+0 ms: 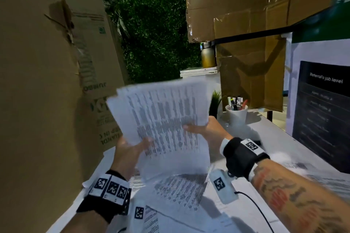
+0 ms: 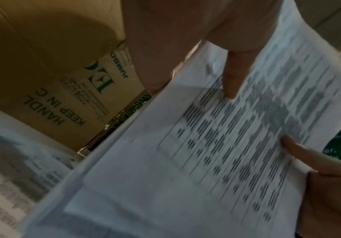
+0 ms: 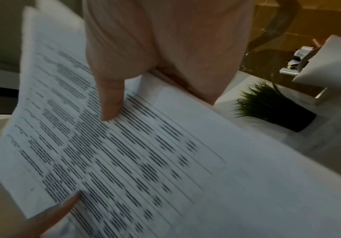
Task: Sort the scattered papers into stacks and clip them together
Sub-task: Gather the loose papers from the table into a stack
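The left hand [image 1: 130, 149] pinches the sheaf [image 1: 162, 111] at its 7 o'clock corner, thumb on top. The right hand [image 1: 204, 128] pinches the 4 o'clock edge likewise. Held above the table [image 1: 265, 130], the sheaf's long axis runs toward 12 o'clock; loose papers [image 1: 181, 191] lie at 6 o'clock, nearer the left hand.

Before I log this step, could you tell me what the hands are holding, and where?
Both hands hold a sheaf of printed papers by its lower edge: left hand at the left, right hand at the right.
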A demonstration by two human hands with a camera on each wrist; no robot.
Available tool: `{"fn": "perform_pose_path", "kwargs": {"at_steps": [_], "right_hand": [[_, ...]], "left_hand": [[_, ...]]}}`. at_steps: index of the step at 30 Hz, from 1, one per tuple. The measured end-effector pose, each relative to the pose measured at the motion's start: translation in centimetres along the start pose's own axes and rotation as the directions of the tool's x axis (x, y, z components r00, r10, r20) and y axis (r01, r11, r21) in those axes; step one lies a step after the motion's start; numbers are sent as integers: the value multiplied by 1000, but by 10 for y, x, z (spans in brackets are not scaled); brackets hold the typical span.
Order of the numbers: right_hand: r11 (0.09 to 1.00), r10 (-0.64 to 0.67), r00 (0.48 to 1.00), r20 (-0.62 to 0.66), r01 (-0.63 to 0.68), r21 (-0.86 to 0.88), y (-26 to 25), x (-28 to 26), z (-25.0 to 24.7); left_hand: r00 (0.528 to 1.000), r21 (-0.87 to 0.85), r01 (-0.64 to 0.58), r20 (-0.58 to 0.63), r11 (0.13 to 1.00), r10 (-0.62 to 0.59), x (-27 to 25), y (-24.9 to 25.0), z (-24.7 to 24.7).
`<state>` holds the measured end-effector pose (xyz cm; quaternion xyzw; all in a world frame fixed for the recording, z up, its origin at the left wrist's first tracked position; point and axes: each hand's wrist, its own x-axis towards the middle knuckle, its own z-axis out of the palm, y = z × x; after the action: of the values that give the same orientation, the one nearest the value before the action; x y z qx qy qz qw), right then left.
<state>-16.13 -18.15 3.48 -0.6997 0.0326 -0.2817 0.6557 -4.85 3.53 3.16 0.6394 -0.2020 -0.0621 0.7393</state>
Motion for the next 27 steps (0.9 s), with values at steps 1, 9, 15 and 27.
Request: {"fn": "perform_pose_path", "kwargs": {"at_steps": [1, 9, 15, 27], "right_hand": [[1000, -8, 1000, 11, 9, -19, 3, -2, -1], [995, -67, 994, -85, 60, -80, -22, 11, 17], [997, 38, 999, -32, -40, -71, -2, 8, 15], [35, 487, 817, -307, -369, -929, 129, 17, -81]], "left_hand": [[999, 23, 2, 32, 1000, -3, -5, 2, 1], [987, 130, -158, 44, 979, 153, 6, 23, 11], [996, 150, 4, 83, 989, -17, 20, -7, -8], [979, 192, 200, -86, 961, -187, 50, -36, -49]]}}
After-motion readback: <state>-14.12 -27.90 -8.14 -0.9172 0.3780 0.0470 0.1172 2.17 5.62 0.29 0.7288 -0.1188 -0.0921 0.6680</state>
